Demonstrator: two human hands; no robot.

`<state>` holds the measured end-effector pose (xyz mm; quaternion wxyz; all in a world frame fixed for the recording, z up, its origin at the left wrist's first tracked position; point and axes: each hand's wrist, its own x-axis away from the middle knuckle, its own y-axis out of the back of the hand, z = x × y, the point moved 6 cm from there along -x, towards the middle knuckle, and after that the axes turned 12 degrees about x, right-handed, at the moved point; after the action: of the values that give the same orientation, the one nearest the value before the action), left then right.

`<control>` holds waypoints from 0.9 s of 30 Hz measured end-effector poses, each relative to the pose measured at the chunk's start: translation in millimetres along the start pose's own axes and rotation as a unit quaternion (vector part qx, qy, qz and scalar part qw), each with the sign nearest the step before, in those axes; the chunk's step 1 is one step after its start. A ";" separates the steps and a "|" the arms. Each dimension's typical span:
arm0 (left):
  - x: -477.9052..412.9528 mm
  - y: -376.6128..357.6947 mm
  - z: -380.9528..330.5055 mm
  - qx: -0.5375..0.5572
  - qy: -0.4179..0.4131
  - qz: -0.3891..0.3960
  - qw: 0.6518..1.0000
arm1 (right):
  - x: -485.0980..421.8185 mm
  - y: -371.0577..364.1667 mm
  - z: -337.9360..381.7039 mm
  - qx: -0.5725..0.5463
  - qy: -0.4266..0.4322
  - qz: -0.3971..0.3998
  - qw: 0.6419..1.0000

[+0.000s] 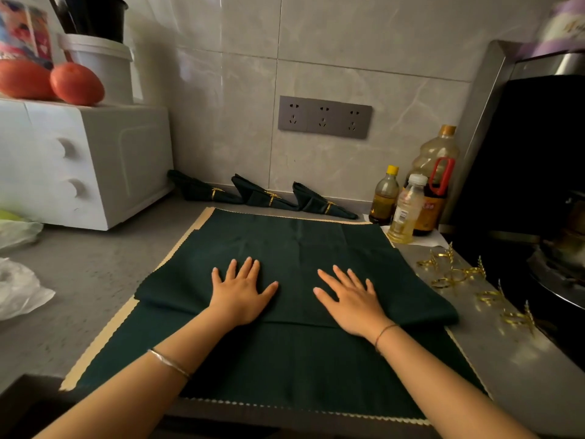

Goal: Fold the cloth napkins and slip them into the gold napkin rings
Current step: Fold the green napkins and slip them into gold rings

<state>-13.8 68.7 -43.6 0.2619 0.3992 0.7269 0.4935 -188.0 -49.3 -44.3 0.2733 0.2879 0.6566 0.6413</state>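
Palms are down on the napkin (297,248): the left hand (242,294) and the right hand (351,301) both have straight, spread fingers that press the cloth and grip nothing. The dark green napkin sits mid-counter (95,274), on top of a lower cloth (285,369) of the same green that reaches the counter's near edge. It looks folded once, so its long axis runs left to right across the person, with its near edge just under the wrists and its far edge toward the wall. The fingers point away, across the napkin's short way, and each hand sits close to the middle, well short of either end. As I judge it, this is the smoothing step, and the next fold would need a hand to reach out to an end or edge. Loose rings (456,274) lie along the counter's right edge, nearer the right hand. Three finished napkins (269,198), already ringed, rest at the back edge against the wall.
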 end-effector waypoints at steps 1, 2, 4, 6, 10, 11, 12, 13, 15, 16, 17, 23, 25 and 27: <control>-0.8 3.6 7.5 -0.002 0.009 -0.003 1.000 | 1.4 0.0 -10.0 0.000 -0.004 0.000 1.000; -0.5 6.5 14.5 -0.005 0.017 -0.004 1.000 | 4.4 -0.6 -21.0 0.000 -0.009 0.001 1.000; -0.4 11.8 29.4 -0.008 0.034 -0.009 0.999 | 9.7 -1.6 -44.0 0.001 -0.022 0.002 1.000; 0.7 17.5 45.0 -0.010 0.052 -0.019 0.998 | 14.7 -2.5 -66.5 -0.003 -0.037 0.004 0.999; 1.6 30.2 74.2 -0.017 0.080 -0.027 0.996 | 23.9 -4.2 -103.8 -0.006 -0.066 0.012 0.998; 1.9 32.5 80.2 -0.016 0.084 -0.026 0.996 | 26.0 -3.8 -110.7 -0.009 -0.074 0.013 0.997; 3.2 34.5 85.4 -0.013 0.090 -0.027 0.996 | 28.0 -3.0 -115.8 -0.012 -0.080 0.013 0.997; 4.1 36.4 90.2 -0.012 0.095 -0.026 0.995 | 28.5 -2.5 -118.7 -0.013 -0.085 0.015 0.996; 7.1 39.2 95.5 -0.020 0.104 -0.021 0.994 | 29.6 -2.1 -119.3 -0.015 -0.085 0.022 0.996; 8.0 40.9 95.4 -0.024 0.103 -0.018 0.994 | 29.3 -1.7 -117.7 -0.019 -0.085 0.024 0.996; 9.3 42.0 92.0 -0.024 0.093 -0.014 0.995 | 29.8 0.2 -116.2 -0.024 -0.086 0.024 0.996; 43.2 29.5 19.5 0.038 -0.121 0.100 0.987 | 54.4 26.2 -80.6 -0.070 0.026 0.012 0.997; 53.7 27.7 3.6 0.003 -0.172 0.112 0.979 | 65.3 29.3 -60.2 -0.010 0.092 0.027 0.995; 59.2 26.5 -7.7 -0.060 -0.211 0.103 0.970 | 73.4 32.4 -47.6 0.055 0.126 0.024 0.990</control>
<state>-43.5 119.6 -15.3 0.3809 0.5503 0.5794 0.4652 -272.0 -28.0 -9.8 0.1569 0.2350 0.7131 0.6416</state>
